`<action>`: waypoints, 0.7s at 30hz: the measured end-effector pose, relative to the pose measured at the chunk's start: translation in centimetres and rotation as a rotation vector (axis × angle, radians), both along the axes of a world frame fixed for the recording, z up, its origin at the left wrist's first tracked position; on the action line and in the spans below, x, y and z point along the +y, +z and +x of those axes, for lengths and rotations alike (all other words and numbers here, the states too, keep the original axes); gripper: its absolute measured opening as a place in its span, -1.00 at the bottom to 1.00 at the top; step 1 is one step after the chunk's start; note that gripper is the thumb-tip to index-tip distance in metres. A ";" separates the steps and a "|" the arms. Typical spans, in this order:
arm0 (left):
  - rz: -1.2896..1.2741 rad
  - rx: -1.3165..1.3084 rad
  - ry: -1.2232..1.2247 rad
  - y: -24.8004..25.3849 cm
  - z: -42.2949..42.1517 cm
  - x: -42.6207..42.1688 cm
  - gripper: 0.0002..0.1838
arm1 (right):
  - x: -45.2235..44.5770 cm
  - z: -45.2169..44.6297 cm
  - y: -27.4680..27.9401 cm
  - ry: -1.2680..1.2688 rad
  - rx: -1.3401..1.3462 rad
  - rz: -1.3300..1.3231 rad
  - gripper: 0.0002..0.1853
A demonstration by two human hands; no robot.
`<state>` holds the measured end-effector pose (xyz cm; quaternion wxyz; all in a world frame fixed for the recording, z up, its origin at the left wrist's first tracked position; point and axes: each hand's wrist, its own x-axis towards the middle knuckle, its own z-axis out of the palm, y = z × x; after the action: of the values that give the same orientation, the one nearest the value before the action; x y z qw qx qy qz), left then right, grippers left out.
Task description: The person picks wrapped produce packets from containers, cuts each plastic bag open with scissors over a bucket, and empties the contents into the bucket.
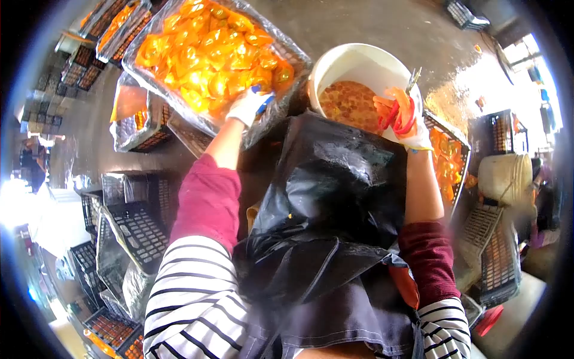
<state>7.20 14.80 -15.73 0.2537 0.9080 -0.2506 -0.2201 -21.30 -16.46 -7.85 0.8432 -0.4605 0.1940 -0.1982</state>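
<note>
My right hand (417, 140) clutches a red-handled tool (408, 125). My left hand (243, 109), grip unclear, seems to be picking orange peppers (209, 54) at the crate's (276, 117) near edge; that calls for light fingers.

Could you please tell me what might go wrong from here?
The metal tool juts up from the right hand near the rim of the white bucket, so a loosened grip could perhaps drop it in. The orange pieces are heaped in the plastic-lined crate; as the left hand works at its near side, some might spill. The floor shines as if wet, so someone could slip.
</note>
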 end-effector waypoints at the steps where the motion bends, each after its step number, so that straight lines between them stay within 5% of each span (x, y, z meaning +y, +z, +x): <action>1: 0.154 -0.050 -0.041 0.6 -0.1 -0.7 -0.42 | 0.4 0.3 0.5 -0.008 -0.014 -0.049 -0.62; 2: 0.226 -0.177 -0.031 1.4 -1.1 -1.7 -0.49 | 0.3 0.9 0.1 -0.038 0.159 -0.018 -0.60; 6: 0.136 0.037 -0.194 1.9 0.1 -2.5 -0.53 | 0.8 0.5 0.6 -0.045 0.035 0.014 -0.59; 9: -0.505 0.434 0.048 -2.5 1.2 -1.0 -0.61 | 0.8 0.4 0.8 -0.005 0.031 0.008 -0.50; 10: -0.559 0.241 0.026 -3.8 1.9 -0.5 -0.64 | 0.3 0.1 -0.2 0.030 -0.036 0.029 -0.47; 11: -0.896 0.681 0.297 -1.3 0.8 -0.1 -0.61 | -0.2 -0.4 -1.2 0.066 -0.044 0.035 -0.44; 13: -0.606 -0.018 0.082 -1.3 0.8 2.4 -0.56 | -1.4 -1.3 -3.0 0.143 -0.008 0.028 -0.41; 15: -1.243 0.649 0.290 0.2 1.0 1.8 -0.55 | -1.3 -0.5 -2.9 0.130 0.042 -0.024 -0.40; 17: -1.359 0.997 0.407 5.8 -2.1 1.7 -0.58 | 0.0 -0.3 -2.4 0.012 0.069 -0.091 -0.42; 19: -1.292 0.445 0.094 -0.7 1.0 1.1 -0.57 | -0.7 -0.6 -2.6 0.122 0.072 0.012 -0.49; 21: -1.063 0.268 0.044 1.6 0.6 0.0 -0.59 | -1.3 -1.1 -2.9 0.198 -0.006 0.148 -0.53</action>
<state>7.83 14.85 -14.17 0.7116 0.6238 -0.2739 -0.1716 -22.41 -17.73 -10.71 0.8911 -0.4131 0.1591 -0.1005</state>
